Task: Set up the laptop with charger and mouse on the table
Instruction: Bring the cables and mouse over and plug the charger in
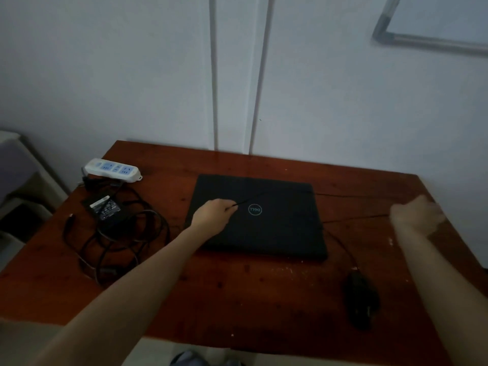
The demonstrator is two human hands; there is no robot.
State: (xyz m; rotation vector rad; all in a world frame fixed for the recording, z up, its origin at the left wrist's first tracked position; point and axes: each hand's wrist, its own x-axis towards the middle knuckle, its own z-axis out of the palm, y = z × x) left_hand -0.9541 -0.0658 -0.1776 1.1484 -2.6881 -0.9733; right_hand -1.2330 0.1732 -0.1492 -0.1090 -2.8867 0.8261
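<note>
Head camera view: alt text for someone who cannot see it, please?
A person's left hand pinches a black cable over a closed black laptop on a wooden table; the blurred right hand is at right. A mouse lies front right, a charger and power strip left.

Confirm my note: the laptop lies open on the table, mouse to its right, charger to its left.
Wrong on one count: the head view shows the laptop closed, lid down, logo up, with the left hand pinching a thin cable over it. The rest stands: it lies on the table, mouse to its right, charger to its left.
</note>
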